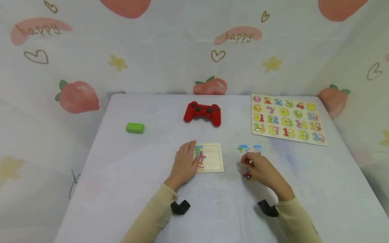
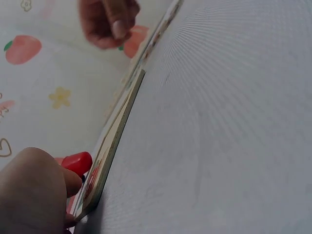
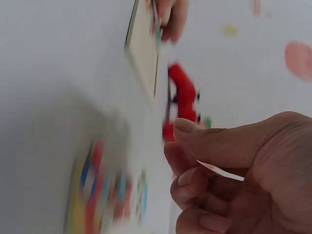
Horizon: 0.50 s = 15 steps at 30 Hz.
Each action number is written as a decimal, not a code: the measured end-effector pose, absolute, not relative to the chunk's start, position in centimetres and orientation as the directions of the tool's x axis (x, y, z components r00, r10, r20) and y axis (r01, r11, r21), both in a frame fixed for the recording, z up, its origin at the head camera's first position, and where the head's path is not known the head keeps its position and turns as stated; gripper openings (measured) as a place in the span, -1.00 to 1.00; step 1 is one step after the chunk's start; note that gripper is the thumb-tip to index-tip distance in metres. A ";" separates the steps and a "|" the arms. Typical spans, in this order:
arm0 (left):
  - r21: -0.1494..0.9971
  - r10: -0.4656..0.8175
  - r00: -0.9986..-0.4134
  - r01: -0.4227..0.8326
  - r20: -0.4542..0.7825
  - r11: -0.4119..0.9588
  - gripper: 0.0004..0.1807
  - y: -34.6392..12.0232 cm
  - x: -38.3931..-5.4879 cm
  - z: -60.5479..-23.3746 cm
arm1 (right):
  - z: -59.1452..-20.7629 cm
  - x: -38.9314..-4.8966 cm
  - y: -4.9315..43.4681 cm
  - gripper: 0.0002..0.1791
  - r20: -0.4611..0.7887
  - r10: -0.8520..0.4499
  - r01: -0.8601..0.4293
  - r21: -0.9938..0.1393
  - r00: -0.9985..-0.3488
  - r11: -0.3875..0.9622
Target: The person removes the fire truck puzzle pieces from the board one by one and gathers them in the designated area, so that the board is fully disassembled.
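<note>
My left hand [image 1: 184, 164] rests on the left side of a small wooden puzzle board [image 1: 215, 158], its fingers along the edge and its thumb on the face. A strip of picture pieces [image 1: 200, 157] fills the board's left part; bare wood shows on the right. My right hand [image 1: 260, 169] is over the table right of the board, its thumb and index tips close together with nothing visible between them. Beside it lie loose puzzle pieces: blue ones [image 1: 244, 148] [image 1: 257, 148] beyond the fingers and one with a red vehicle and wheel [image 1: 248, 176] nearer, partly hidden by the hand.
A red game controller [image 1: 202, 113] lies beyond the board. At the back right is a number puzzle board [image 1: 288, 119] with colourful numerals. A green block [image 1: 135, 128] sits at the left. White cloth [image 1: 156, 109] covers the table, and a printed curtain [image 1: 171, 35] hangs behind.
</note>
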<state>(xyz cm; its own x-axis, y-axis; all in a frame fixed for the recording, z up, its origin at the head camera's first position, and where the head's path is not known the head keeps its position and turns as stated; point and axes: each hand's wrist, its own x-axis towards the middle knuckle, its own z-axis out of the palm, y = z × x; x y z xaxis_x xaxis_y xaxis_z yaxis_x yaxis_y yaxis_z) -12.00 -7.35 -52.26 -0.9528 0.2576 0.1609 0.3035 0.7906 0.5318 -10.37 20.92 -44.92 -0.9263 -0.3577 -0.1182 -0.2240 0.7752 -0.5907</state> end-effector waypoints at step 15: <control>0.456 0.280 -0.934 0.353 0.222 0.817 -0.42 -7.4 -11.8 -52.1 | -47.2 -14.4 9.9 -0.82 -0.028 -0.441 -0.342 -0.587 -0.897 0.734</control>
<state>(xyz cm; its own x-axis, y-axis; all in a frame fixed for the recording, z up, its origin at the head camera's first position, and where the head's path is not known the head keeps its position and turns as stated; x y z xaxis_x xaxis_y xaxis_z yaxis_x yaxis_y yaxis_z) -11.78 -7.37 -52.06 -0.9340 0.2799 0.2218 0.3531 0.8171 0.4558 -14.39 9.93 -47.21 -0.8971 -0.4410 -0.0283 -0.3423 0.7340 -0.5867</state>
